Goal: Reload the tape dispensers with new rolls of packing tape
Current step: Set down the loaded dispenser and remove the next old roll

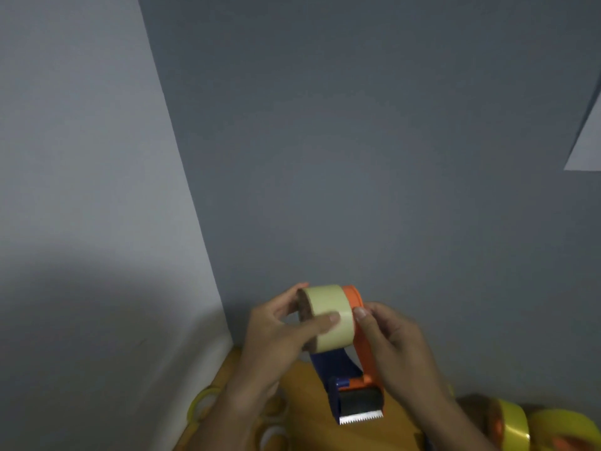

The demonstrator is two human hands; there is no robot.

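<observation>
Holding the tape dispenser (353, 382) raised in front of the grey wall (357, 141), we keep both hands clamped on the assembly. The left hand (276, 340) curls round the pale tape roll (328, 315), thumb laid across its outer face. The right hand (393, 346) pinches the orange side plate (357, 320), fingertips touching the roll's right edge. The roll sits at the upper end of the dispenser, between the two hands, its axis running left to right. The dispenser's long axis runs from the roll down toward us, ending at the serrated blade (361, 418). We judge the roll seated or nearly seated on the hub; the hub itself is hidden. The next move likely requires finding the tape's free end and drawing it downward toward the blade. The left hand is nearer that face. Spare yellow rolls (517, 428) lie on the counter (305, 395) at lower right; no containers are visible.
</observation>
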